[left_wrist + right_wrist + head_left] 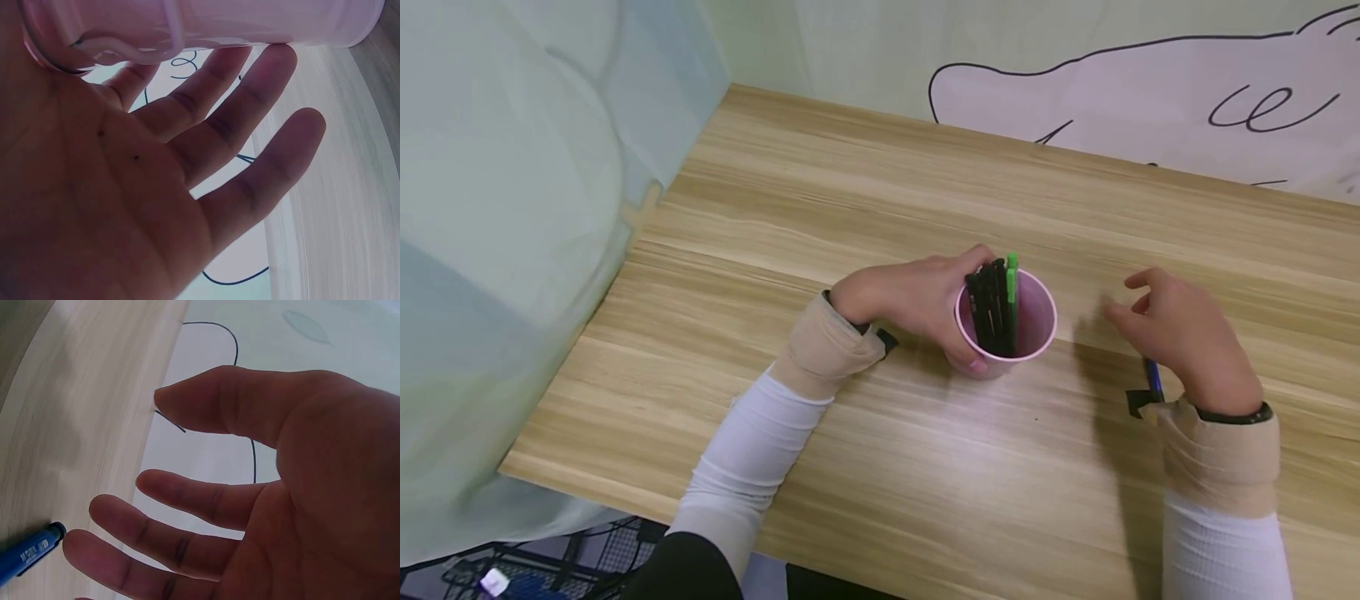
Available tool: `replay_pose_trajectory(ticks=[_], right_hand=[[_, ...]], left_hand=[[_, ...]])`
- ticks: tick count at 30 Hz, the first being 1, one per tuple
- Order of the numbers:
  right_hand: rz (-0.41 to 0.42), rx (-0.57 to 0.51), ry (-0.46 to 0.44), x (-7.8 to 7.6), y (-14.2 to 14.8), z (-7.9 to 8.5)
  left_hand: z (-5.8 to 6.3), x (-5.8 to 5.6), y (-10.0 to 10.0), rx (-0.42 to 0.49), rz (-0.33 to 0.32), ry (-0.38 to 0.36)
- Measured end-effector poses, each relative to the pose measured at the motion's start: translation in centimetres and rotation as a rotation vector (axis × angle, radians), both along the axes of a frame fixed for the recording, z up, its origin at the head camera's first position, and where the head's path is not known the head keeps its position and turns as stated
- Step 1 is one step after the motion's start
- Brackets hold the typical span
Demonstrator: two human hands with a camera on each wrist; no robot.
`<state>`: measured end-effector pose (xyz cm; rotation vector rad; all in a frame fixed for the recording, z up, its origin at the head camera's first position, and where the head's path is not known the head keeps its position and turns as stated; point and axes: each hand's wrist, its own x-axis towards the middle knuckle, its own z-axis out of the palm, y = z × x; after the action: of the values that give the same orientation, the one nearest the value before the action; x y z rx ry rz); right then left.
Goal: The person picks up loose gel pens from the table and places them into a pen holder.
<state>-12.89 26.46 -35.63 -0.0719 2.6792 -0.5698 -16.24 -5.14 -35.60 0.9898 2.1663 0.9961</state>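
A wood-grained tabletop (pixel 820 192) spans the head view, with a pale cloth (pixel 497 208) hanging along its left side and a wall (pixel 1112 92) bearing black line drawings behind it. White sleeves (pixel 748 450) reach in, each ending in a beige wrist wrap (pixel 820 346). The person's left hand (pixel 910 300) has its grip curled round a pink cup (pixel 1037 312), thumb on the near side. The right hand (pixel 1191 333), well apart from the cup, has a wide grip, thumb spread from loosely bent fingers. The cup is near the tabletop's middle, mouth up. Inside it, several black pens (pixel 991 312) stand beside a green pen (pixel 1012 287). A blue pen (pixel 28 553) lies on the tabletop near the right hand.
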Motion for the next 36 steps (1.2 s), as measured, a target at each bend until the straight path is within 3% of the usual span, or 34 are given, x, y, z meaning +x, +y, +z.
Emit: replay_pose_trajectory(ticks=[9,24,36], right_hand=[[-0.005,0.026,-0.057,-0.2,1.2,-0.3],[-0.009,0.138,-0.049,-0.1,2.5,-0.8],[0.006,0.091,-0.017,-0.1,2.5,-1.9]], left_hand=[[0.0,0.0,0.1,-0.001,0.002,-0.004],[-0.1,0.0,0.2,0.001,-0.007,0.001],[0.1,0.1,0.1,0.010,-0.009,0.003]])
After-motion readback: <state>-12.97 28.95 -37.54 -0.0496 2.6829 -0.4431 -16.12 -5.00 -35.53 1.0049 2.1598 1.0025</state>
